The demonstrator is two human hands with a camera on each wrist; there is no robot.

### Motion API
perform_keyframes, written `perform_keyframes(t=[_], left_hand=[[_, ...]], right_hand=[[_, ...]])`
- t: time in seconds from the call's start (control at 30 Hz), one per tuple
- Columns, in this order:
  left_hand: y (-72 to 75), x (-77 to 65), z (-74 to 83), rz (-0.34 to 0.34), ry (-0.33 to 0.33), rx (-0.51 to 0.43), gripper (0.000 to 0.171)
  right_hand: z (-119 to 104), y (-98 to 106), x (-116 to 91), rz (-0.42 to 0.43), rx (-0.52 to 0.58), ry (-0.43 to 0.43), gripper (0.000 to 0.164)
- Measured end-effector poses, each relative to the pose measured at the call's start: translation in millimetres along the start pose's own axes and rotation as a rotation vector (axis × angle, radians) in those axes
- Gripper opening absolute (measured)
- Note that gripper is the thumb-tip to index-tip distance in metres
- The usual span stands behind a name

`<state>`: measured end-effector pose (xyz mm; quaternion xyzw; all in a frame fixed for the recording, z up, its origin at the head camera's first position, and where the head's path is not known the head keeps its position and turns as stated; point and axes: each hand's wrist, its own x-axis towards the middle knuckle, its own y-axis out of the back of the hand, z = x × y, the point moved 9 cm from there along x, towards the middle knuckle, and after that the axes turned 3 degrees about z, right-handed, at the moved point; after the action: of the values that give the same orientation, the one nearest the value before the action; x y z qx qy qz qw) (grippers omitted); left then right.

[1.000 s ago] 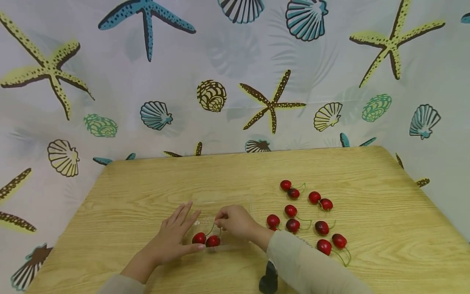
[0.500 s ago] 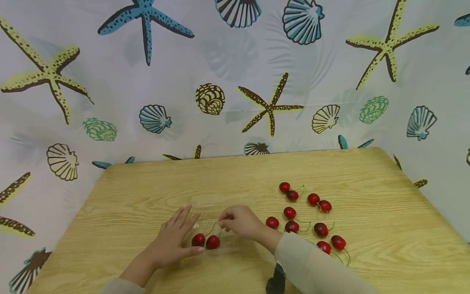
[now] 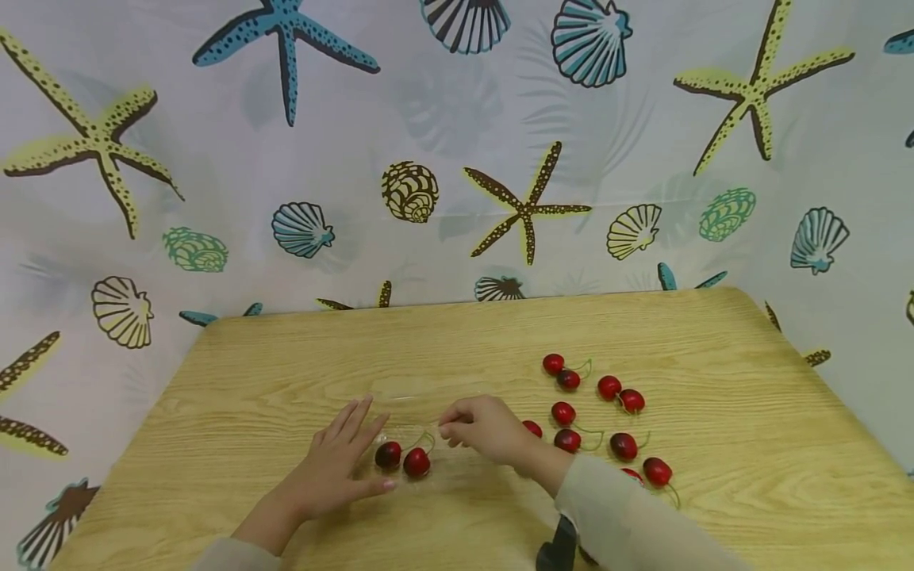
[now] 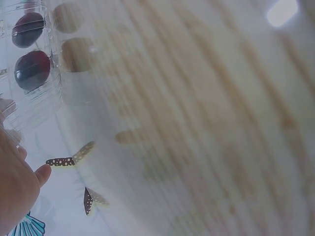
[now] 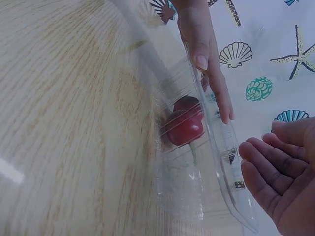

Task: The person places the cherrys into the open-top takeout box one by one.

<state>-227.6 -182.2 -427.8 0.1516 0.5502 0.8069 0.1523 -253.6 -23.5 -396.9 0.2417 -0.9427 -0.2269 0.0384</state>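
Two dark red cherries (image 3: pixel 416 462) with joined green stems lie inside a clear plastic box (image 5: pixel 182 196) on the table. My left hand (image 3: pixel 336 460) is at the box's left side with fingers spread and straight, the thumb by its near edge. In the left wrist view, part of this hand (image 4: pixel 17 187) shows beside the see-through wall. My right hand (image 3: pixel 489 428) hovers over the box's right part, just right of the stem ends. The right wrist view shows its loosely bent fingers (image 5: pixel 263 179) above the rim, with nothing between them.
Several more cherries (image 3: pixel 564 412), mostly in stemmed pairs, lie right of the box on the wooden table (image 3: pixel 286 357). The right forearm partly covers some. A black object (image 3: pixel 557 547) is below the right sleeve. A patterned cloth (image 3: pixel 457 119) hangs behind the table.
My right hand has let go of the cherry stems and drawn slightly right. The two cherries have settled a little farther back in the box. My left hand has stayed in place.
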Motion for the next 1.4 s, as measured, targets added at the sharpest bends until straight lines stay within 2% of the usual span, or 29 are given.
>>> perform_keyframes(t=[0.33, 0.5, 0.8, 1.2, 1.4], left_hand=[[2.4, 0.4, 3.0, 0.017, -0.021, 0.016, 0.085], [3.2, -0.4, 3.2, 0.018, -0.023, 0.006, 0.084], [-0.4, -0.6, 0.4, 0.004, -0.006, 0.004, 0.087], [0.1, -0.4, -0.2, 0.011, -0.001, 0.004, 0.087], [1.2, -0.1, 0.3, 0.012, -0.001, 0.003, 0.086]], right_hand=[[3, 21, -9, 0.017, -0.010, 0.011, 0.019], [8, 32, -14, 0.042, 0.024, -0.010, 0.019], [12, 51, -23, 0.082, 0.099, 0.004, 0.021], [24, 72, -27, 0.119, 0.124, 0.003, 0.026], [32, 84, -29, 0.145, 0.122, -0.040, 0.028]])
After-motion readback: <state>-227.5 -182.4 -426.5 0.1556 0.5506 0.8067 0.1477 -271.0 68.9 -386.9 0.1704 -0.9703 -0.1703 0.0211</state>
